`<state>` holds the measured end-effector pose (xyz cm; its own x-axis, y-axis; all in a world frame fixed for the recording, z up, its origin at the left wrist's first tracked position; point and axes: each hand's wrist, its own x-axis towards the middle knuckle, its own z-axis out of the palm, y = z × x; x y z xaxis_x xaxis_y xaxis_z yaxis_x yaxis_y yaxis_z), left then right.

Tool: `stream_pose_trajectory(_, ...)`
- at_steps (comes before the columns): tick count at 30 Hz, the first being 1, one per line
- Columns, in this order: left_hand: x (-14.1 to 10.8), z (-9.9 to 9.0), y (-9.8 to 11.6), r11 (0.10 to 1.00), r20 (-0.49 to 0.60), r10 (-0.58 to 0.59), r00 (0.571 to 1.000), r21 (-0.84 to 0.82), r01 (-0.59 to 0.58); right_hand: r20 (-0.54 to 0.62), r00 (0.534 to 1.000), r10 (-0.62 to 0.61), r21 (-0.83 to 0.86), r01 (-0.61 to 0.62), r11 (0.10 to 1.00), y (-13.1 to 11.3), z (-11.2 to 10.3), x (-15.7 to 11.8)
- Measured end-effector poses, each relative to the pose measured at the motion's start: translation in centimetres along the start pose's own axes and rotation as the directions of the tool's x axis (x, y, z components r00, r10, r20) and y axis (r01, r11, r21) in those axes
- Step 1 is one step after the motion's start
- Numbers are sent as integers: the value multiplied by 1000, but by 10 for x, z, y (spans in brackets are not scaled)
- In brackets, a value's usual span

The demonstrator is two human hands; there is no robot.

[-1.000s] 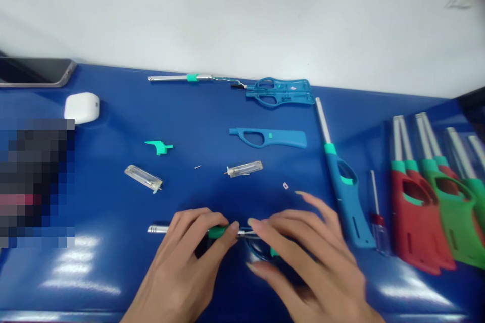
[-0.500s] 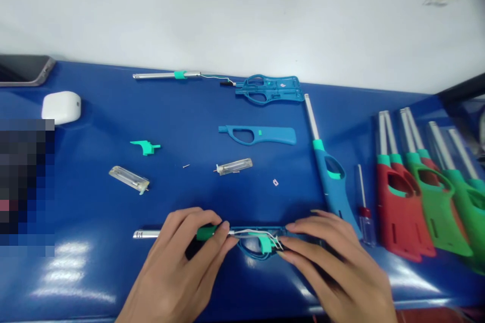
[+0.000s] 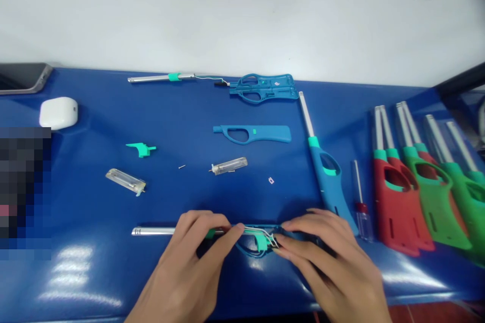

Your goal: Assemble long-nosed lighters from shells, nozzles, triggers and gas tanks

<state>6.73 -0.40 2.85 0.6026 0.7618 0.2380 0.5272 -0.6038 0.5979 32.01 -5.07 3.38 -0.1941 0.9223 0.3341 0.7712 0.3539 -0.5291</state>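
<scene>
Nearest me, my L hand (image 3: 189,257) is clamping thumb + fingers on a metal rod (image 3: 153,231), its slotted tip poking out L of the knuckles. My R hand (image 3: 329,257) is pinching a small black pc (image 3: 275,245) btwn fingertips, another finger resting on the edge of an open blue shell (image 3: 253,255). That shell is lying under & btwn both sets of fingertips on the blue table (image 3: 113,232), w/ a teal trigger (image 3: 260,240) sitting in it and white wires (image 3: 267,233) running to my R fingertips.

R of my R hand, a screwdriver (image 3: 362,219), a blue lighter (image 3: 333,184) & red lighters (image 3: 397,217) are lying.

Ahead of my L fingers, a clear tank (image 3: 127,181) is lying off to the L; a screw (image 3: 182,166) is lying closer in. Ahead of the gap btwn hands, a 2nd tank (image 3: 229,166) is lying, w/ a tiny pink pc (image 3: 271,180) nr it.

Farther out, a loose teal lever (image 3: 142,149) is lying fwd-L, a blue half-body (image 3: 271,133) straight ahead. Farthest, a splayed blue body (image 3: 278,88) is lying beyond that; a white case (image 3: 58,113) & phone (image 3: 22,78) are sitting far L of my fingers.
</scene>
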Motion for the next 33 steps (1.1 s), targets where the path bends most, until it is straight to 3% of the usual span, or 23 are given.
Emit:
stream_pose_trajectory(6,11,6,6,1000,-124,-8,992,15,10,18,1000,0,-11,0,1000,0,0,1)
stream_pose_trajectory(10,11,8,4,999,-149,-7,989,40,13,7,1000,-5,-22,5,1000,0,0,2)
stream_pose_trajectory(16,6,10,2,989,-131,12,991,148,8,13,1000,-4,-32,5,999,-1,-1,5)
stream_pose_trajectory(22,9,9,4,995,-122,-14,992,99,26,10,1000,9,-29,-8,1000,-1,0,2)
stream_pose_trajectory(33,6,6,0,993,-32,69,997,99,-66,29,999,30,-1,-30,1000,-3,0,1)
